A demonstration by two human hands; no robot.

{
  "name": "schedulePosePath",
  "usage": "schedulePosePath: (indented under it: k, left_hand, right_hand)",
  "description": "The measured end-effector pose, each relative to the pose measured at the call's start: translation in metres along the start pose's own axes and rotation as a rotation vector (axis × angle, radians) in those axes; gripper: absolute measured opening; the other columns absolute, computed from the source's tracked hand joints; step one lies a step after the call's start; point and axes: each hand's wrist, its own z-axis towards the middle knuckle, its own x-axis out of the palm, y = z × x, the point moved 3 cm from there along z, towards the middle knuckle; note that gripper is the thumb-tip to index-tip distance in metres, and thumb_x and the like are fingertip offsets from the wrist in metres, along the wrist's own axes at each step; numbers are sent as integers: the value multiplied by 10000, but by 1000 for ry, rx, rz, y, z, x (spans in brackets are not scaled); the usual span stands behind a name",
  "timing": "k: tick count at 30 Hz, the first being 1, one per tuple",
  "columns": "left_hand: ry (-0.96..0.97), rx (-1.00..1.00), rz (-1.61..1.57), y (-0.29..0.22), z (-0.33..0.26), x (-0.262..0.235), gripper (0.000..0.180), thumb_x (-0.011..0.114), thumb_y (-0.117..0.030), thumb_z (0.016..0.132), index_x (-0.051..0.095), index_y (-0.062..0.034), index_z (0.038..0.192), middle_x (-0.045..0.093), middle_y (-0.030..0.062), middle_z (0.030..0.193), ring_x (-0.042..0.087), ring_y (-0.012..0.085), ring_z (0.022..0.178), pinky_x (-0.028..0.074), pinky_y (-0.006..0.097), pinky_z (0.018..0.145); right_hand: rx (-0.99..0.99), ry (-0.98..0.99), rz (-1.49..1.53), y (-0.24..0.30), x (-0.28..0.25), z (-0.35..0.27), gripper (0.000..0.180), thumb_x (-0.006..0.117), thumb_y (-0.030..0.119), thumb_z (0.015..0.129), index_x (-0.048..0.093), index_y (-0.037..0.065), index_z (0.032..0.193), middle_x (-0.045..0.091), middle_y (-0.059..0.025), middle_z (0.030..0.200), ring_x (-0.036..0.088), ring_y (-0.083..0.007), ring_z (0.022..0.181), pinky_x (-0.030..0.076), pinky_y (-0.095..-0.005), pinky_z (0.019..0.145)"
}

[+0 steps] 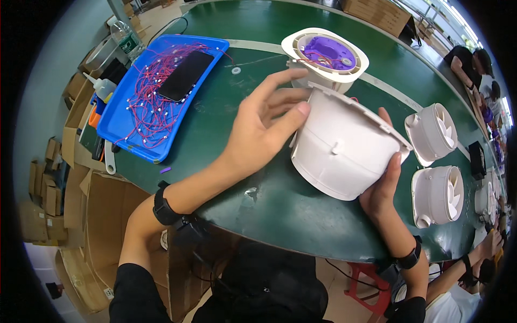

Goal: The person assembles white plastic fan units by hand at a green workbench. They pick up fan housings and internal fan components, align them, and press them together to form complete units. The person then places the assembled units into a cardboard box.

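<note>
A white plastic fan housing (344, 142), round-bodied with a flat flange, is held tilted above the green table between my two hands. My right hand (381, 188) supports its right side, the fingers partly hidden behind it. At the flange's left corner, my left hand (272, 121) has its thumb against the edge and its fingers bent around behind, the index finger stretched farther out. Just beyond stands a second white housing (291, 47) with a purple round part (328, 52) and red wires in its top.
On the left, a blue tray (113, 121) holds tangled red wires (148, 107) and a black phone (187, 75). Two white fan units (437, 132) stand at the right. A small washer (236, 70) and purple scrap (165, 170) lie on the table (253, 207). Other people sit rightward.
</note>
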Motion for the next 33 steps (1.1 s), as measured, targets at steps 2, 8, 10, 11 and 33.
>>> schedulePosePath:
  k: [2, 8, 10, 11, 33]
  left_hand:
    - [-5, -7, 73, 2, 1, -1, 497, 647, -145, 897, 436, 7, 1321, 599, 160, 1114, 567, 187, 1048, 466, 314, 906]
    - [-52, -51, 97, 5, 1, 2, 548, 660, -233, 898, 429, 43, 1311, 578, 165, 1144, 556, 203, 1073, 454, 328, 922]
    - [-45, -154, 36, 8, -1, 3, 615, 665, -275, 894, 388, 53, 1335, 556, 179, 1190, 545, 212, 1096, 440, 333, 941]
    - [-32, -235, -35, 9, -2, 4, 665, 670, -295, 890, 353, 58, 1355, 542, 186, 1216, 538, 218, 1109, 432, 336, 953]
    - [361, -111, -35, 3, -4, 12, 1106, 783, -228, 752, -14, 4, 1484, 294, 230, 1459, 312, 297, 1357, 263, 404, 1112]
  right_hand:
    - [58, -2, 40, -2, -3, -1, 979, 522, 654, 836, 134, 33, 1485, 389, -193, 1409, 429, -287, 1294, 372, -411, 1069]
    - [138, -29, 329, -17, -11, -8, 713, 340, 595, 949, 337, 58, 1418, 435, -134, 1404, 462, -268, 1263, 368, -414, 1062]
    - [92, -45, 257, -14, -2, -7, 738, 345, 607, 941, 314, 57, 1433, 425, -134, 1411, 455, -270, 1271, 362, -414, 1070]
    - [74, -22, 228, -12, 0, -7, 785, 405, 607, 914, 249, 55, 1451, 408, -148, 1417, 443, -277, 1282, 362, -416, 1073]
    - [-182, -16, -128, 1, -3, 3, 1146, 709, 632, 680, 160, -20, 1446, 414, -223, 1331, 434, -299, 1259, 337, -399, 1066]
